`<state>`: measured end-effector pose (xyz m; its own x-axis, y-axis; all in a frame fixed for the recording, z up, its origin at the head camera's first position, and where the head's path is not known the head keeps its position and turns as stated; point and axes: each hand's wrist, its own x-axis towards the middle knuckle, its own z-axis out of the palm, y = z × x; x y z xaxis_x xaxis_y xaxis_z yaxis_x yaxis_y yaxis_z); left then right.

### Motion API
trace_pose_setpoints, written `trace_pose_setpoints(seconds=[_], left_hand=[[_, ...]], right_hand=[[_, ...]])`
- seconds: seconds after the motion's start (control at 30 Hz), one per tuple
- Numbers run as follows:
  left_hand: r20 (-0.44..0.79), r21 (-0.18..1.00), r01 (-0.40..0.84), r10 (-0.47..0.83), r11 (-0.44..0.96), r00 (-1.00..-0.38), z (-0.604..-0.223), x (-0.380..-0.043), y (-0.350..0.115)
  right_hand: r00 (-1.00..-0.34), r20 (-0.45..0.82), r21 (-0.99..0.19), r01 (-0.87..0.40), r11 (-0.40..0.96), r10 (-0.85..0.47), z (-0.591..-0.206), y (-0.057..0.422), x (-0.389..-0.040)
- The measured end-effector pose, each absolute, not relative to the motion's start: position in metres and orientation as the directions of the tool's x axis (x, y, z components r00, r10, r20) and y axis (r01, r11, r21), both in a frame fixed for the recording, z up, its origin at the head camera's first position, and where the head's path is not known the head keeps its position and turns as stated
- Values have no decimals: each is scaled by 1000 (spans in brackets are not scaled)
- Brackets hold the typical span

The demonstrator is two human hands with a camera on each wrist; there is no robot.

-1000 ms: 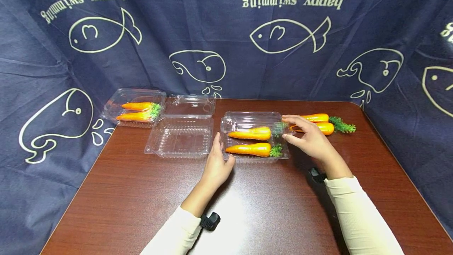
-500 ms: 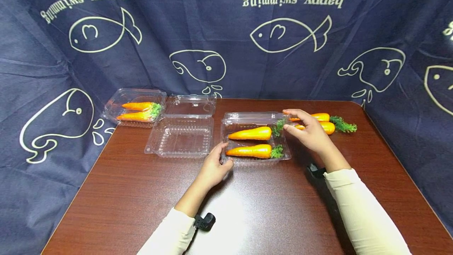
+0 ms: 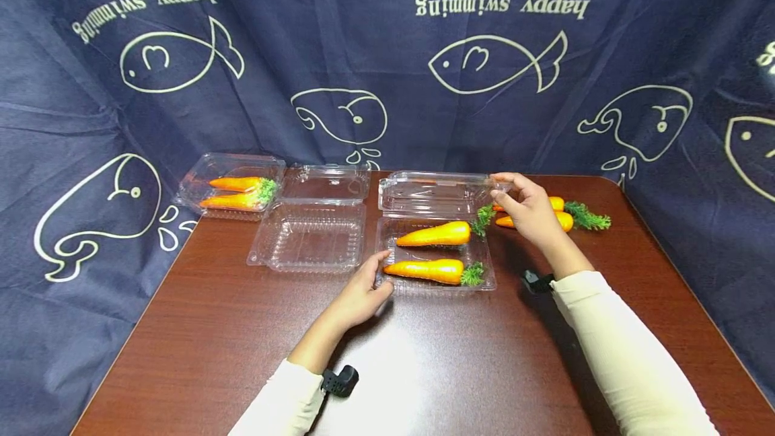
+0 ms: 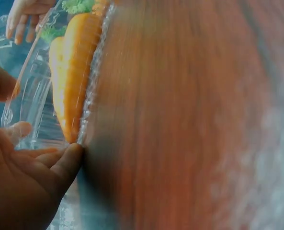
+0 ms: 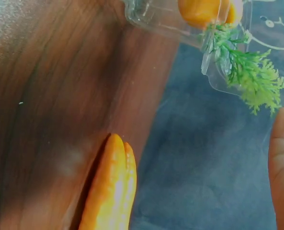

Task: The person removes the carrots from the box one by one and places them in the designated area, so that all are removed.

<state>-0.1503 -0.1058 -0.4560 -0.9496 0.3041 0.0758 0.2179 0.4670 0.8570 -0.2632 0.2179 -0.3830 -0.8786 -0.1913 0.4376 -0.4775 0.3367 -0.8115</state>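
A clear plastic clamshell container (image 3: 436, 282) lies near the table's middle, holding two orange carrots (image 3: 433, 234) with green tops. The rear carrot's leafy top (image 5: 256, 79) hangs over the container's right edge. At the front left corner, my left hand (image 3: 357, 295) grips the container, its thumb near the front carrot's tip in the left wrist view. The raised lid (image 3: 436, 194) leans back behind the carrots. My right hand (image 3: 533, 217) pinches the lid's right corner between thumb and fingers; the right wrist view shows only part of that hand.
Two more carrots (image 3: 563, 221) lie on the table right of the container, partly behind the right hand. To the left stands an open clear container (image 3: 311, 237). Farther left, another container (image 3: 196, 180) has two carrots inside. A blue printed cloth (image 3: 387, 133) hangs behind the table.
The container's lid has swung up and back with my right hand at its corner. The container sits slightly closer, and my left hand has moved down to its front left corner.
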Motion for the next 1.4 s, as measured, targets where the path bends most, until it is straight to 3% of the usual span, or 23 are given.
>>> trace_pose_setpoints(seconds=[0.17, 0.3, 0.77, 1.2, 1.4], left_hand=[[39, 854, 203, 329, 479, -943, -455, -149, -109], [17, 854, 190, 338, 484, -941, -456, -150, -110], [-9, 843, 166, 323, 511, -946, -455, -151, -111], [9, 854, 184, 340, 486, -940, -456, -151, -113], [0, 857, 177, 342, 485, -940, -457, -151, -114]], right_hand=[[-894, 401, -856, -444, 265, -201, -373, 211, -263], [-903, 388, -857, -427, 289, -185, -365, 204, -260], [-946, 260, -872, -317, 373, -195, -377, 209, -307], [-971, 132, -975, -163, 150, -200, -400, 205, -339], [-980, 56, -986, -85, 146, -190, -414, 203, -350]])
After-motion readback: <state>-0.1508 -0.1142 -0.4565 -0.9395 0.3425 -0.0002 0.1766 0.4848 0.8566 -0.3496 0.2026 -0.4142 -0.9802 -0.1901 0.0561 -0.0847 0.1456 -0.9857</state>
